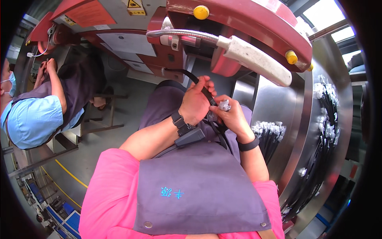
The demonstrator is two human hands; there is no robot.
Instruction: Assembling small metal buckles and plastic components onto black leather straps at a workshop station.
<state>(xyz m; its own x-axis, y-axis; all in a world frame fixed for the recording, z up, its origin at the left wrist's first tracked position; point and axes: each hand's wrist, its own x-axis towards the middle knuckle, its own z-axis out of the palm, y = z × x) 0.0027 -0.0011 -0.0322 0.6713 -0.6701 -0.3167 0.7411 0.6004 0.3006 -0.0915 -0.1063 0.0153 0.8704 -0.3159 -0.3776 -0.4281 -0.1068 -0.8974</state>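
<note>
Curled loosely round a black cable (191,75) with the left grip (195,104), short of a full clench. Pinched more firmly between thumb and finger in the right grip (233,116), just beside: clear wrap (225,105), too covered to tell whether joined to that cable. Likely to slide through the left grip if pulled, given so slack a curl; likely to tear or come off if tugged by the wrap alone. Possible to snag on the wristband (184,124) or the dark box (190,138) near it. Arching upward from the left grip, toward the red machine (238,16). Above the right grip, a pale handle (258,61), easily knocked by a careless lift. Farther right, on a metal counter (274,97), more cables (271,146) with wrapped ends, prone to tangling if dragged.
</note>
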